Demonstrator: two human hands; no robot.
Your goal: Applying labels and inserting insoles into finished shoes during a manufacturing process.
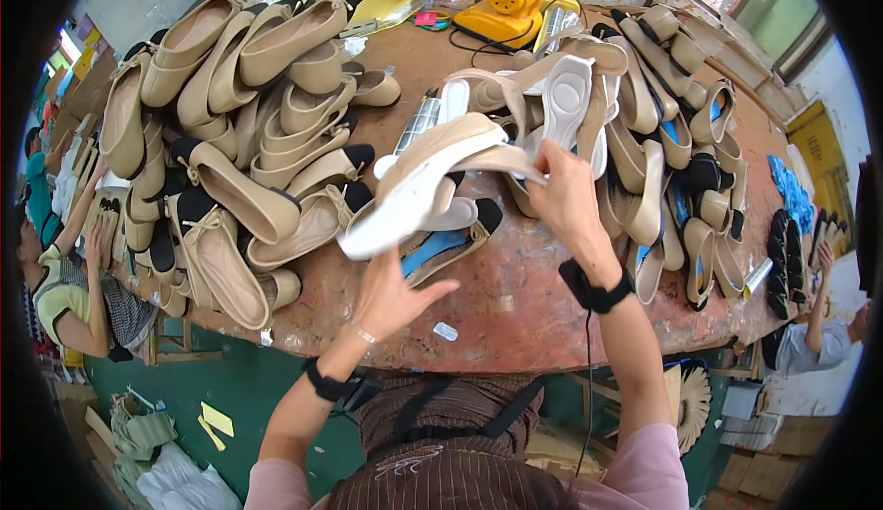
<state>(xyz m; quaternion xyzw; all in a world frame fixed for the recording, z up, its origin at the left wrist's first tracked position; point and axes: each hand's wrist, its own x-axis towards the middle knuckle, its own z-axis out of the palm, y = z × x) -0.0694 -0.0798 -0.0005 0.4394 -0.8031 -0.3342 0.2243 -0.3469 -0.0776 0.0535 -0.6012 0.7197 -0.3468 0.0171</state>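
Note:
My right hand (566, 195) pinches the narrow end of a beige insole with a white underside (497, 159), held above the table. A second insole, its white underside (391, 222) blurred, overlaps it and slants down toward my left hand (391, 294). The thumb of that hand stretches out to the side; its other fingertips are hidden behind the white underside, so a grip on it does not show. Below the insoles lies a beige flat shoe with a dark toe and blue inside (446, 251). More insoles (566, 96) lie in a pile beyond my right hand.
Heaped beige flats (221, 183) cover the table's left side; more shoes (681, 142) stand at the right. At the back is a yellow machine (510, 4). A cable (589, 354) hangs from my right wristband. People work at both sides.

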